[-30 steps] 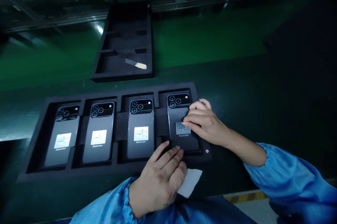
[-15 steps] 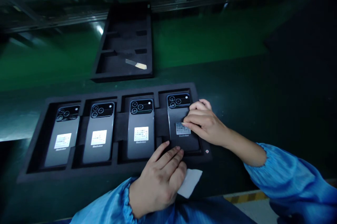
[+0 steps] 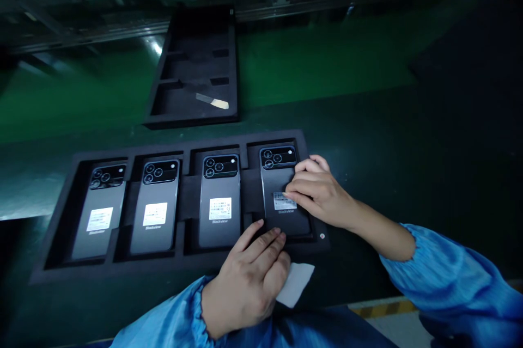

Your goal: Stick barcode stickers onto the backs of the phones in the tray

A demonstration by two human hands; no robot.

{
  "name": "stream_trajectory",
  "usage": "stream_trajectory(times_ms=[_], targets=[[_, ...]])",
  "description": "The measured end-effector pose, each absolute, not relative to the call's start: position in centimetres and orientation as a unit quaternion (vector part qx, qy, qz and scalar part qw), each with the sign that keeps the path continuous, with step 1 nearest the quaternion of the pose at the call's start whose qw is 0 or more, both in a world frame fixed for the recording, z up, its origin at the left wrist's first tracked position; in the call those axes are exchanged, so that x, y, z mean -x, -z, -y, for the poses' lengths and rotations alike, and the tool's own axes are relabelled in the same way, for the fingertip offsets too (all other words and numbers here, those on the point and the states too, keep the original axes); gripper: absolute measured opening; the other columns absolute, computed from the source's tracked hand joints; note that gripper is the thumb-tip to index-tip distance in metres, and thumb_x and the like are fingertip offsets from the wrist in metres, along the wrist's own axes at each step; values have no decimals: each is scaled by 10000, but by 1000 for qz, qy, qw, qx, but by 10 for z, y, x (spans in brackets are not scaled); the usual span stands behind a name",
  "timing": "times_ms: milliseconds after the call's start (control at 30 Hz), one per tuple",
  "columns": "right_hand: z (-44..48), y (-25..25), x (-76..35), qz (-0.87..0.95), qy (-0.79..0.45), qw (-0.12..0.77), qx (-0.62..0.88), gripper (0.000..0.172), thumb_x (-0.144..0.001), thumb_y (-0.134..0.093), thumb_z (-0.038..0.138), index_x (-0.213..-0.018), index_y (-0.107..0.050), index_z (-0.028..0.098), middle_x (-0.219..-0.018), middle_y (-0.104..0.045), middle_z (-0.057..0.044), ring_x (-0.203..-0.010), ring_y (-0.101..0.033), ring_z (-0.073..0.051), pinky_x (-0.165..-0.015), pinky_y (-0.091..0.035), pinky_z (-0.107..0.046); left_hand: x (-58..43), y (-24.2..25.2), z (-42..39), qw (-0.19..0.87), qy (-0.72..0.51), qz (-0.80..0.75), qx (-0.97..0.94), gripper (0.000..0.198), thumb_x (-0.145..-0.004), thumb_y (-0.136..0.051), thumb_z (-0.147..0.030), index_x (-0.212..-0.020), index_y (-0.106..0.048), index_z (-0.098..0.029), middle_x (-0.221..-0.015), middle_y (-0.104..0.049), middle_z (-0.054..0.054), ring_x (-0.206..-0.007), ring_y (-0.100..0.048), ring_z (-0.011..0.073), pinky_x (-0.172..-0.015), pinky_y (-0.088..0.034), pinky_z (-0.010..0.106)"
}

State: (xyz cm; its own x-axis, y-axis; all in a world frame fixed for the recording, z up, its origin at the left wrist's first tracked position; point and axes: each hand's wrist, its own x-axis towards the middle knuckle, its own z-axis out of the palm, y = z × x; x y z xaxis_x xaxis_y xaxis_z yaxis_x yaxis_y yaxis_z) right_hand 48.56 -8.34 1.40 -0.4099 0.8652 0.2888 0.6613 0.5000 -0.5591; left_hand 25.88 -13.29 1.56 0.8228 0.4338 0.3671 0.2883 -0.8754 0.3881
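Several Blackview smartphones lie face down in the cut-outs of a black foam tray (image 3: pixel 183 269), and each back carries a white label. My right hand (image 3: pixel 321 193) rests on the rightmost phone (image 3: pixel 274 179), its fingertips on the edge of that phone's label (image 3: pixel 285 201). My left hand (image 3: pixel 249 277) lies flat over the lower end of the same phone and the tray. A white wipe (image 3: pixel 296 285) sticks out from under the little-finger side of that hand. Its hidden part is covered by my palm. The other phones (image 3: pixel 219 201) stand apart from both hands.
A second black foam tray (image 3: pixel 192 119) with a pale strip (image 3: pixel 212 101) in it lies farther back on the green bench (image 3: pixel 327 65). The front tray sits on a dark mat (image 3: pixel 368 174). A yellow-and-black stripe (image 3: pixel 382 309) runs along the floor at the lower right.
Both hands stay in nearly the same place on the phone. The whole view has shifted slightly as my head moved.
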Motion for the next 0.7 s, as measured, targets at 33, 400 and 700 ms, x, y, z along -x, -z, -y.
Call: stream_trajectory(times_ms=[33,400,700], targets=[[84,-14,-486,821,-179,279,464,236,-925,-482,256,-749,-621,183,-678,-575,-7,-847,-477,-184,-934,-208,-434,-258,-15,133,159,-227,-191,-942,291,-806,-361,-71,-995,-581,-52,-1095,-599,169,-1098,-522,286,-1033,-328,528],[89,-21,-486,860,-80,181,470,259,-814,-651,424,-877,-622,174,-853,-565,-44,-936,-480,-223,-983,-221,-501,-260,-16,131,152,-229,-190,-943,293,-826,-346,-98,-996,-582,-62,-1093,-600,166,-1087,-530,268,-1031,-337,524],[85,-25,-484,833,-108,95,534,342,-730,-716,471,-854,-533,209,-1426,-214,-97,-1339,-22,-349,-1007,-108,-638,-259,-17,131,154,-228,-189,-943,314,-842,-317,-100,-1001,-584,-57,-1087,-605,162,-1069,-541,275,-1011,-365,522]])
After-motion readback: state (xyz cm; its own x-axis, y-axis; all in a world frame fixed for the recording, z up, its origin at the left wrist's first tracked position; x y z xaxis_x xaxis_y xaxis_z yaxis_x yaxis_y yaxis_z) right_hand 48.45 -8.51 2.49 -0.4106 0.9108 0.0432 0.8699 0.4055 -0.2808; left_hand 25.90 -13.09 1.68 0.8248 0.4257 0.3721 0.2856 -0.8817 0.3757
